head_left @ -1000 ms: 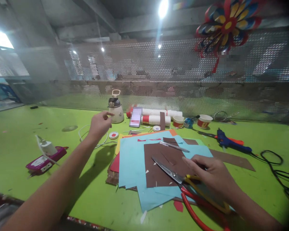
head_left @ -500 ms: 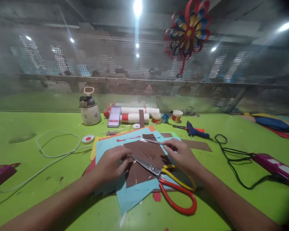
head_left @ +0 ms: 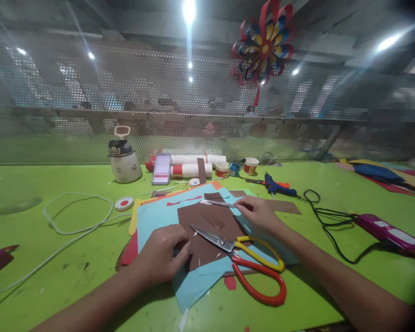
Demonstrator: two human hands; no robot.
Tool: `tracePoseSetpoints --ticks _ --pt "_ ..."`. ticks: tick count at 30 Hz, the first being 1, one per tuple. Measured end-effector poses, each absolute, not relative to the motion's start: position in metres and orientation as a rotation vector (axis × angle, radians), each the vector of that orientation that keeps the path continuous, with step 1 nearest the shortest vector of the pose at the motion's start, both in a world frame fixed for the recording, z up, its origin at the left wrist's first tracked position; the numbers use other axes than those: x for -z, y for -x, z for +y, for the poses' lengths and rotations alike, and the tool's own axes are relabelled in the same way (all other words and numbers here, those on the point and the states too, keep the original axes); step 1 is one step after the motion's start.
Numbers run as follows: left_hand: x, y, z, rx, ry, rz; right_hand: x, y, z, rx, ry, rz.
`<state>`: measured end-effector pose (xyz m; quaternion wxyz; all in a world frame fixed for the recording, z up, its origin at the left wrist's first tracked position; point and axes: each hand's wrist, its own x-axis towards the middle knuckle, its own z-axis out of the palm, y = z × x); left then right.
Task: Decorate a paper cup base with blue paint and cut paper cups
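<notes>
My right hand (head_left: 257,213) pinches the end of a slim silvery tool (head_left: 217,203), which points left above a brown sheet (head_left: 202,249). I cannot make out what kind of tool it is. My left hand (head_left: 166,252) is curled at the left edge of the brown sheet, thumb against fingers; whatever may be between them is hidden. Scissors with one yellow and one red handle (head_left: 224,244) lie between my hands, blades toward the upper left. A small brown strip (head_left: 212,220) rests on the brown sheet, with light blue sheets (head_left: 155,216) underneath.
Behind the papers stand a bottle (head_left: 125,161), rolls of white cups (head_left: 192,171), a phone (head_left: 162,168) and small tubs (head_left: 222,169). To the right are a blue glue gun (head_left: 278,186) and a purple power strip (head_left: 389,230). A white cable (head_left: 79,235) loops at left.
My left hand has drawn back toward me, away from the scissors' tip. My right hand still holds the silvery tool in nearly the same place. The view has shifted slightly.
</notes>
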<state>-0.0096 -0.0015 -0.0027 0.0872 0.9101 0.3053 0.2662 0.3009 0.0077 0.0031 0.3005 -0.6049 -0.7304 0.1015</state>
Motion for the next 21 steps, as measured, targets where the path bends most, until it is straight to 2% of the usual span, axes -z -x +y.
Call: tracePoseSetpoints --ticks 12,21 --pt "0.01 0.007 0.003 -0.711 -2.744 0.955 -0.01 -0.325 0.046 -0.203 1.765 -1.933" --pt "0.009 0.006 -0.002 -0.688 -2.737 0.898 -0.027 -0.338 0.075 -0.274 1.842 -1.882"
